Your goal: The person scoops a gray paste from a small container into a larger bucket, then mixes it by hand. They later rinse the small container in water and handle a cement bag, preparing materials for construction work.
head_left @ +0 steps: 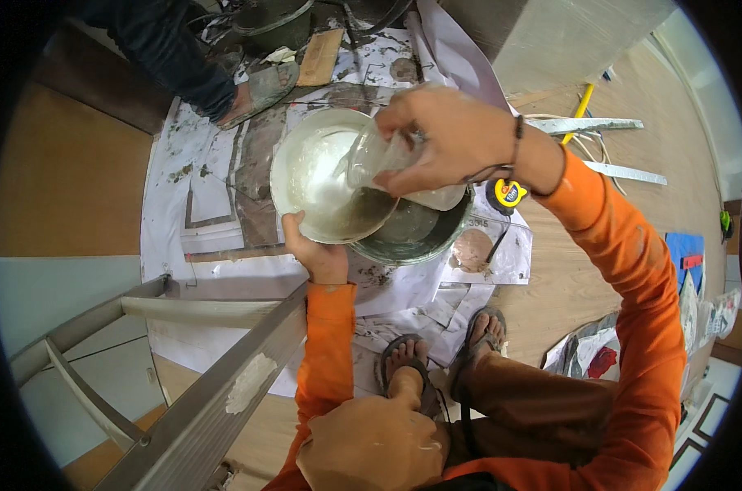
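Observation:
My left hand (pixel 318 255) is closed on the near-left rim of a white bowl (pixel 293 176), thumb on the inside of the edge. The bowl is tilted, with pale, wet-looking residue inside. Beneath its right side stands a dark bucket (pixel 427 252) holding greyish material, partly covered by the bowl. My right hand (pixel 449 135) grips a clear plastic cup (pixel 364 159) from above, fingers and thumb around it. The cup leans over the bowl's right side; its contents are hard to make out.
An aluminium ladder (pixel 203 393) stands close on my left. Another person's sandalled foot (pixel 260 92) is at the far left, near a wooden board (pixel 320 57) and a dark tub (pixel 273 24). Right of the bucket lie a tape measure (pixel 506 195) and metal strips (pixel 588 125). Stained paper (pixel 215 282) covers the floor.

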`<state>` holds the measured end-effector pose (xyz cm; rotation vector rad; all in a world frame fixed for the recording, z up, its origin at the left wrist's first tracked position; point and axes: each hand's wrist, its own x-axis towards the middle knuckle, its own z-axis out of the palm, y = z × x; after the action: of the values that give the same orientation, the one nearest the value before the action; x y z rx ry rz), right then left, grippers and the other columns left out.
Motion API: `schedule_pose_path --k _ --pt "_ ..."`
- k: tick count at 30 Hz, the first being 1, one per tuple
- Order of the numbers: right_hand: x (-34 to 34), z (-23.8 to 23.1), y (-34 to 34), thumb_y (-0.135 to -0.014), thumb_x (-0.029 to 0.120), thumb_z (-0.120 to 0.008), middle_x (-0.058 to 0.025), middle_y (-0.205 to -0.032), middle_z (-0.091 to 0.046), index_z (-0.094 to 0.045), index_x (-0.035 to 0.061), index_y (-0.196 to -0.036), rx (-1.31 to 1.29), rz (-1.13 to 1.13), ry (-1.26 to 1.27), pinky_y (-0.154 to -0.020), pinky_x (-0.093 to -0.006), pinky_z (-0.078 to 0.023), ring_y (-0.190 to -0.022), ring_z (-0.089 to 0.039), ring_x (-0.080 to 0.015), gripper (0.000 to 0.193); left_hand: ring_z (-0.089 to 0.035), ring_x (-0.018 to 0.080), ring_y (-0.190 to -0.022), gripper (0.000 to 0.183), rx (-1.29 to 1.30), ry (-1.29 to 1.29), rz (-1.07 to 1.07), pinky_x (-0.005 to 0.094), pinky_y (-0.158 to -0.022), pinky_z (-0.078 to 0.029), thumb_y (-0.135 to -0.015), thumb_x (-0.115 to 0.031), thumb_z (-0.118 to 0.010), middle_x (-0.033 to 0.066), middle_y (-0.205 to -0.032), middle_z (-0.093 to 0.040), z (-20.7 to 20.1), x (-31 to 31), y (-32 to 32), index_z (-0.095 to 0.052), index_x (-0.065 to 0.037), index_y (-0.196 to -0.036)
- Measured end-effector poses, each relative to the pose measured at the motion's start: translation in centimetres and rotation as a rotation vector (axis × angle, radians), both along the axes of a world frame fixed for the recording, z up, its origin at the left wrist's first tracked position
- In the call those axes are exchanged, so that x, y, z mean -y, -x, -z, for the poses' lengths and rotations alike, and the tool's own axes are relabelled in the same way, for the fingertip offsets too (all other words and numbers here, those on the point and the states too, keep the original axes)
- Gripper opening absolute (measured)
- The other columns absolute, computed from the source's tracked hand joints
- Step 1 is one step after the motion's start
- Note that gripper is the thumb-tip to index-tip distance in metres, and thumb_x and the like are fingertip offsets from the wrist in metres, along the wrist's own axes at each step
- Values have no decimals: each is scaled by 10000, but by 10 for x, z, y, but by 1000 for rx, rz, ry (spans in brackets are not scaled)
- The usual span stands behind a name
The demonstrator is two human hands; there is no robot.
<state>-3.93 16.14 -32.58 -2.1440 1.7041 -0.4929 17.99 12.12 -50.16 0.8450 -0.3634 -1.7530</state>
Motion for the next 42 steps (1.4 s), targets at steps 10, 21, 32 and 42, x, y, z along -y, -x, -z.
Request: schedule_pose_path --k 10,21,32,42 --pt "-12 12 36 -739 244 -802 -52 -763 -546 -553 9 -774 188 135 49 -679 -293 -461 -724 -519 -126 344 -599 221 -1042 458 40 -118 -6 348 -819 -516 -839 -280 -539 86 -1166 -585 -30 -18 -12 -535 -45 -1232" --pt "-10 140 30 -687 379 -805 -142 -629 -587 -591 23 -745 261 341 -266 -611 -381 -495 -622 -609 -261 419 -496 215 -1184 826 510 319 -318 327 -1006 -398 -868 -147 -592 149 -1399 -430 -43 -27 -20 -139 -39 -1550" --pt "1 97 -11 -947 644 -352 -302 -853 -668 -706 -42 -822 99 429 -414 -806 -496 -522 -819 -664 -453 782 -343 290 -1377 914 444 403 -253 404 -1137 -289 -807 46 -563 175 -1541 -271 -39 -42 -12 -100 -130 -1575" --pt "-26 128 -28 -961 440 -553 -36 -633 -581 -604 -2 -872 644 454 -684 -423 -295 -544 -496 -586 -122 454 -401 295 -1306 889 466 607 -342 368 -1084 -349 -790 38 -580 214 -1506 -256 -49 -33 16 -123 -28 -1551"
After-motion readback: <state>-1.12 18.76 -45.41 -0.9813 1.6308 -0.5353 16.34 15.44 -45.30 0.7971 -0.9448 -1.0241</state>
